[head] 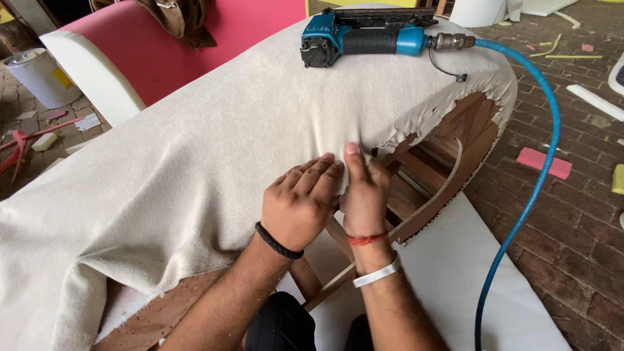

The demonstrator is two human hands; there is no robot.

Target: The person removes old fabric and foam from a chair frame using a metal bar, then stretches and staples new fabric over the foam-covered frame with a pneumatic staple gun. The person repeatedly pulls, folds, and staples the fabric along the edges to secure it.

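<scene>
1. Pressing down together, both hands lay on the cream upholstery fabric (195,169) that was draped over a wooden furniture frame (448,162).
2. The left hand (302,205) rested on the fabric with its fingers bent and close together. It pinched the cloth near the frame's edge, and a black band sat on its wrist.
3. The right hand (364,195) was just beside it, touching it. Its thumb pointed up and pushed flat on the fabric, while the other fingers curled around the cloth edge underneath. How firmly those lower fingers held could not be seen.
4. A red thread and a white bangle (377,273) were on the right wrist.
5. The fabric covered most of the frame from the far end down to the lower left, where it hung in folds. At the right side its edge was ragged, and the curved brown wood showed below it.
6. A blue pneumatic staple gun (364,39) lay on top of the fabric at the far end, well apart from the hands.
7. A blue air hose (533,188) ran from the gun's rear, curved down the right side and reached the brick floor (572,227).
8. A white foam sheet (455,273) lay under the frame on the floor.
9. A red cushioned piece (169,58) stood behind the frame, and a white bucket (42,75) stood at the far left.
</scene>
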